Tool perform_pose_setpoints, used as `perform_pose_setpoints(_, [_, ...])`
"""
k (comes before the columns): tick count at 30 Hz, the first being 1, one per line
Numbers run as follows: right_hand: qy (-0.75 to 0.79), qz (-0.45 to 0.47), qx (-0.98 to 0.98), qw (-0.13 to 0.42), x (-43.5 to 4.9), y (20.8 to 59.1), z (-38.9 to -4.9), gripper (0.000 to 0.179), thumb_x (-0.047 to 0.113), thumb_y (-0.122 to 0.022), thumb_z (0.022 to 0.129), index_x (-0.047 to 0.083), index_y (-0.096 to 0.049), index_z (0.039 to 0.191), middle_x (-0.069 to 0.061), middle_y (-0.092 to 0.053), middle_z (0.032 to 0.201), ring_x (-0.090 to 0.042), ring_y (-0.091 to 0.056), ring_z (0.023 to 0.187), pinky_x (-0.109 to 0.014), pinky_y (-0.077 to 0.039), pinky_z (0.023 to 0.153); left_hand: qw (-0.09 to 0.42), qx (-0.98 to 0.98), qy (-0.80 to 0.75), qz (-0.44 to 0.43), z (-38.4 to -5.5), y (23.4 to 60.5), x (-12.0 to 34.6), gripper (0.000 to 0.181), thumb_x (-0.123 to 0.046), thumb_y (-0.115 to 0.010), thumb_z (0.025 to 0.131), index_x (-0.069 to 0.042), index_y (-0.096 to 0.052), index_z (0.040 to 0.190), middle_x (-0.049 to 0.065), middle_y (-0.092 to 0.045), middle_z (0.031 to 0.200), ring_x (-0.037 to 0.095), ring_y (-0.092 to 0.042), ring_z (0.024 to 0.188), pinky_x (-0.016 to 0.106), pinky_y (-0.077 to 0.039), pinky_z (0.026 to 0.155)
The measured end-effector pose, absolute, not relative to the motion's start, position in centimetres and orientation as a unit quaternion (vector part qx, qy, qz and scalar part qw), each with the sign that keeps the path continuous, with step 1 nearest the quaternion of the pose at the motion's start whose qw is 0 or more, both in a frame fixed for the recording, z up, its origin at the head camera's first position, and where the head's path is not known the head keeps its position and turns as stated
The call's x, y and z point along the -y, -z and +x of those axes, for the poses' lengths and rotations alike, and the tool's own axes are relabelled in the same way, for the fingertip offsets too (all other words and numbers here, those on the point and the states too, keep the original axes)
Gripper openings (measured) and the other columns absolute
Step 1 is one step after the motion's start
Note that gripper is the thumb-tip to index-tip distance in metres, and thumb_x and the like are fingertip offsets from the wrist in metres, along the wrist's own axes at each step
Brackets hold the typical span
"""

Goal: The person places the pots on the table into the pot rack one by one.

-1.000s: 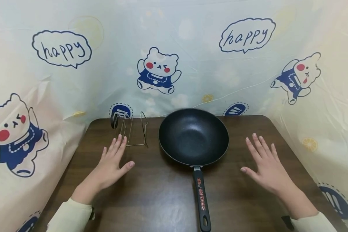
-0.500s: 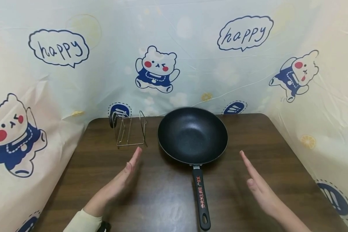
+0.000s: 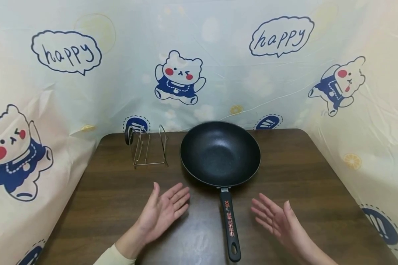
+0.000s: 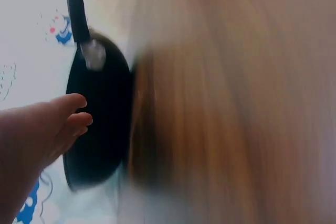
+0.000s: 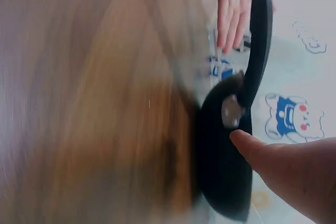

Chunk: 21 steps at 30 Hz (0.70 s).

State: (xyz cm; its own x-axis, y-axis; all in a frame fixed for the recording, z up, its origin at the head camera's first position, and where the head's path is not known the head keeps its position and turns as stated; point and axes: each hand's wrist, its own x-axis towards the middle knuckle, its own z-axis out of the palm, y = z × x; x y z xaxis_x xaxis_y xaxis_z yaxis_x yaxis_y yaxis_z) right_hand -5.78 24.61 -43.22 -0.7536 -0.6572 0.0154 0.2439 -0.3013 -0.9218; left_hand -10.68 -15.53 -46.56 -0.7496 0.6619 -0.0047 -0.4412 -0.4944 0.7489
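Note:
A black frying pan (image 3: 220, 154) sits on the brown table, its black handle (image 3: 230, 224) with red lettering pointing toward me. Left of the handle, my left hand (image 3: 164, 213) is held palm up and tilted inward, fingers straight and apart from the pan. On the other side, my right hand (image 3: 282, 222) mirrors it, palm turned inward with extended fingers, holding nothing. Both wrist views are blurred; the pan (image 4: 100, 124) appears sideways beyond the left hand (image 4: 47, 129) there, and the right thumb overlaps the pan (image 5: 223, 156) in the right wrist view.
A wire rack (image 3: 149, 147) stands at the back left of the table (image 3: 96, 206), with a round black item (image 3: 129, 136) at its left end. Behind the table hangs a pale printed cloth (image 3: 225, 73) with bears and lettering.
Both hands have turned from palms down to palms inward and upward, and have come closer to the pan's handle. The pan and the rack stay in place.

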Motion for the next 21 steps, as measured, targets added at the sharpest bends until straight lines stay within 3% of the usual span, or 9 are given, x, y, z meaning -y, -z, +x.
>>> perform_pose_setpoints(9, [0.827,-0.082,-0.378,0.408,-22.9,43.5,-5.1,0.092,0.068,-0.004,0.097,-0.003,0.013,0.153,-0.019,-0.027,0.159,-0.033,-0.027,0.146,-0.045,-0.02,0.118,0.365,-0.328,-0.87,0.044,-9.7,46.1,11.3,0.102,-0.074,-0.029,0.094,0.002,-0.001,0.156,0.028,-0.008,0.161,0.04,-0.013,0.148,0.047,-0.022,0.117])
perform_pose_setpoints(17, [0.811,-0.027,-0.347,0.47,-21.5,44.0,-4.2,0.099,0.072,-0.01,0.096,-0.008,0.006,0.153,-0.025,-0.031,0.155,-0.033,-0.038,0.14,-0.047,-0.022,0.118,0.377,-0.349,-0.858,0.002,-9.5,45.8,8.0,0.102,-0.068,-0.04,0.096,0.009,-0.005,0.153,0.035,-0.022,0.154,0.043,-0.029,0.142,0.048,-0.029,0.114])
perform_pose_setpoints(21, [0.796,-0.012,-0.345,0.497,-20.7,44.1,-3.8,0.1,0.071,-0.011,0.097,-0.011,-0.001,0.152,-0.025,-0.038,0.15,-0.03,-0.043,0.136,-0.045,-0.027,0.116,0.382,-0.361,-0.85,-0.004,-9.7,45.8,6.4,0.101,-0.065,-0.043,0.097,0.012,-0.008,0.151,0.037,-0.021,0.153,0.046,-0.027,0.142,0.05,-0.027,0.114])
